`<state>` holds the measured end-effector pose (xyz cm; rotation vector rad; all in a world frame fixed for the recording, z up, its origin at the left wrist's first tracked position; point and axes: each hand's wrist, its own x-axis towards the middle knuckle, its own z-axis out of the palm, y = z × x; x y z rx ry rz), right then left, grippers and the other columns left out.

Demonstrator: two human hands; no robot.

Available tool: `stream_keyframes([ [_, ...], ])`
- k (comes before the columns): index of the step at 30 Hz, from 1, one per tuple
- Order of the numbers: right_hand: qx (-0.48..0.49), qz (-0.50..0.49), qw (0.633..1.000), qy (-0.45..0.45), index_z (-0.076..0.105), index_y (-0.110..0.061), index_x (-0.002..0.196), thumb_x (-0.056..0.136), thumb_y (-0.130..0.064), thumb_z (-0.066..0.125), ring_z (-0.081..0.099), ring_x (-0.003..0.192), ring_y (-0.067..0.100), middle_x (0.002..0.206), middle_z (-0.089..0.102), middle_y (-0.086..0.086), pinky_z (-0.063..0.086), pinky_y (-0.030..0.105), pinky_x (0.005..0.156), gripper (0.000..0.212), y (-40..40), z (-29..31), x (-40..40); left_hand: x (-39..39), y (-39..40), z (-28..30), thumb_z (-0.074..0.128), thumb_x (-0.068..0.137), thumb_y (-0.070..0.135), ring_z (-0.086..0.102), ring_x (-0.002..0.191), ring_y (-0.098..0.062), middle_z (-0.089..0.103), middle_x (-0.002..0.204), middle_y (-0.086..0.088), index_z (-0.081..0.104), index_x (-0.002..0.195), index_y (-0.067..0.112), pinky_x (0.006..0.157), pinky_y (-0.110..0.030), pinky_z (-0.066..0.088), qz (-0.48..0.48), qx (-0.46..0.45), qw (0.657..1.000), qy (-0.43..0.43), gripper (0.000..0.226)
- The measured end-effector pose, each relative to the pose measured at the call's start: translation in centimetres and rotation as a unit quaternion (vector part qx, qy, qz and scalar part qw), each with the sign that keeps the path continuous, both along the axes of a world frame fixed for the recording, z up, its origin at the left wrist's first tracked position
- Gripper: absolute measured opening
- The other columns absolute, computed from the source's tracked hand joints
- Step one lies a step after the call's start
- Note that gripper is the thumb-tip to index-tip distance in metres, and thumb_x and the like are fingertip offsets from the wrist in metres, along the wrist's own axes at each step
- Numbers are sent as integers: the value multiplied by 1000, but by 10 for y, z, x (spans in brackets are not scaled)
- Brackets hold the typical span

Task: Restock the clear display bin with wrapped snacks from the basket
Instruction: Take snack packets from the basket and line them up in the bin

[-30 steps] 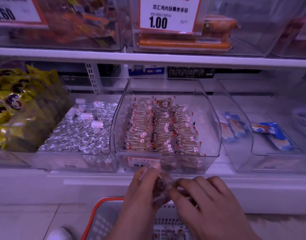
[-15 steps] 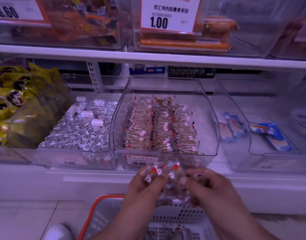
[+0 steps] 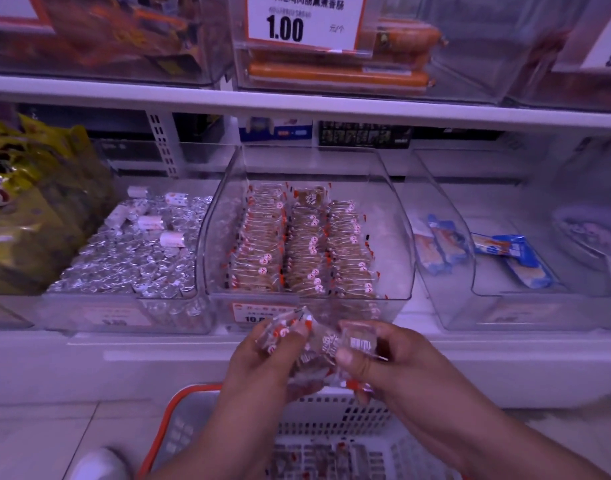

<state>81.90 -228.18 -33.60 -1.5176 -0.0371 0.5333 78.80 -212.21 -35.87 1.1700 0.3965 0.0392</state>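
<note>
A clear display bin [image 3: 397, 244] on the lower shelf holds three rows of brown wrapped snacks [image 3: 304, 244] in clear wrappers with red marks. Just below its front edge, my left hand [image 3: 262, 362] and my right hand [image 3: 387, 358] together grip a small bunch of the same wrapped snacks [image 3: 317, 348], fingers curled round them from both sides. Under my hands stands a white basket [image 3: 331, 417] with an orange rim, and more wrapped snacks [image 3: 324, 459] lie in its bottom.
A bin of silver-wrapped sweets [image 3: 130, 258] stands to the left, with yellow bags [image 3: 30, 209] beyond it. A clear bin with blue packets [image 3: 504, 258] is at the right. The upper shelf [image 3: 297, 105] overhangs with sausages and a price card. A white shoe [image 3: 99, 462] shows at the bottom left.
Both hands have risen from the basket with the bunch of snacks to the bin's front edge, and the snacks have fanned out between my fingers.
</note>
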Motion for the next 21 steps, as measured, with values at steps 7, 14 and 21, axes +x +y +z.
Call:
stream_keyframes([
  [7,-85,6,992,-90,68,-13,106,89,-2,66,73,77,30,90,75,10,55,40,69,21,-18,9,6,-3,7,1,71,85,22,75,78,-29,77,91,-9,74,99,20,63,-36,60,17,4,999,28,14],
  [14,-157,58,964,-207,73,-10,89,79,-10,77,54,64,7,68,62,9,45,22,63,10,-27,22,14,0,23,6,71,86,23,73,76,-24,76,91,-8,72,96,23,56,-26,54,7,63,998,8,9],
  [21,-126,231,964,-49,72,-11,101,89,-12,71,66,66,16,79,73,17,52,24,60,12,-30,23,10,-2,27,12,70,88,18,72,69,-12,76,82,-6,70,96,22,49,-16,49,-71,127,989,-27,8],
])
